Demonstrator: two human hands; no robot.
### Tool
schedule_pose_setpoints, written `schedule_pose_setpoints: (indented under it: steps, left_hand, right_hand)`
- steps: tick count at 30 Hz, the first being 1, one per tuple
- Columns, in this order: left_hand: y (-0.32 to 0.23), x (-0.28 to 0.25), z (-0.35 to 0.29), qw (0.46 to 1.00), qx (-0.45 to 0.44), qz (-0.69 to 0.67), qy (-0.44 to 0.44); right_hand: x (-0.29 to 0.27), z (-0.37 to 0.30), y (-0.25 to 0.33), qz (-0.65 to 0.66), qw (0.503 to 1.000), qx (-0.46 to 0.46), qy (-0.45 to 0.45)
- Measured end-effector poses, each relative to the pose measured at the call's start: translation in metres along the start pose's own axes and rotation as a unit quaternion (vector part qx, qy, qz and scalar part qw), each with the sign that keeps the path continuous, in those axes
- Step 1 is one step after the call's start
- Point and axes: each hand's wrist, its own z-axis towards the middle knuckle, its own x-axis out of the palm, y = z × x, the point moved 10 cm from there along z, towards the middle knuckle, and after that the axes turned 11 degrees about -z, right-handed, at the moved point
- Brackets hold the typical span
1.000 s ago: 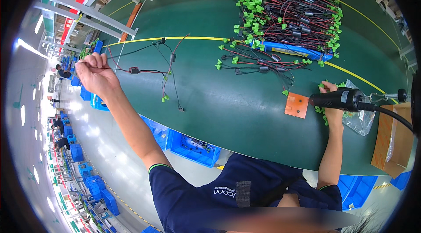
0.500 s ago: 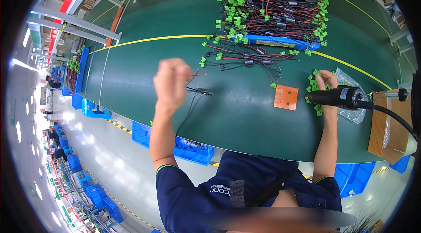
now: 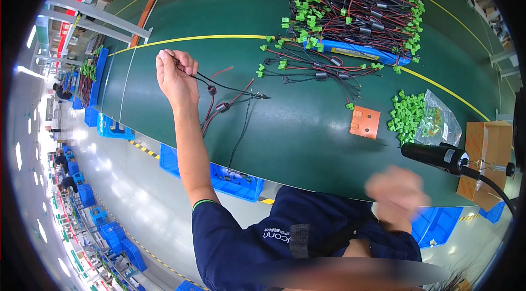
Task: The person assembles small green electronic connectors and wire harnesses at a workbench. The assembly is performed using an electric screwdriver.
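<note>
My left hand point(image 3: 178, 75) is raised over the left part of the green table, its fingers pinched on a black cable point(image 3: 204, 78). Below it, red and black wires with dark cylinders point(image 3: 222, 107) hang or lie near the table edge; a small dark connector end point(image 3: 261, 96) lies at their right. My right hand point(image 3: 397, 192) is smeared by motion at the front edge, and its fingers cannot be made out. Beyond it lie a heap of small green connectors point(image 3: 406, 116) and an orange plate point(image 3: 365, 122) with small dark spots.
A black powered hand tool point(image 3: 433, 157) on a cord juts in from the right, before a clear plastic bag point(image 3: 441, 124) and a cardboard box point(image 3: 485, 151). At the back, a blue tray point(image 3: 356, 53) carries many red-black cables; several loose ones point(image 3: 320, 76) lie before it.
My left hand has moved left and away from me, with the cable and wires coming along. My right hand has left the green connectors and come back toward my body.
</note>
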Motion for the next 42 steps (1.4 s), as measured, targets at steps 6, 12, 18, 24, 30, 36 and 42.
schedule_pose_setpoints:
  steps: [6,12,18,24,30,36,42]
  left_hand:
    - [0.021,-0.052,0.019,0.995,-0.056,-0.081,-0.035]
    - [-0.035,-0.024,-0.008,0.739,0.275,0.615,-0.028]
    - [0.04,0.027,-0.123,0.692,-0.088,0.674,0.243]
    - [0.011,-0.02,-0.132,0.725,-0.051,0.673,0.138]
    - [-0.019,-0.044,-0.136,0.8,-0.113,0.587,0.059]
    - [-0.015,-0.028,-0.136,0.797,-0.077,0.593,0.089]
    - [-0.01,-0.018,-0.13,0.831,-0.058,0.55,0.063]
  right_hand:
    - [0.126,0.145,-0.114,-0.62,0.757,-0.157,0.137]
    - [0.151,0.193,-0.178,-0.678,0.696,-0.166,0.168]
    - [0.143,0.199,-0.173,-0.67,0.712,-0.137,0.16]
    - [0.13,0.207,-0.172,-0.609,0.769,-0.037,0.189]
    - [0.123,0.199,-0.17,-0.486,0.854,0.047,0.178]
    - [0.155,0.175,-0.151,-0.446,0.857,-0.064,0.25]
    - [0.169,0.154,-0.146,-0.452,0.846,-0.157,0.235]
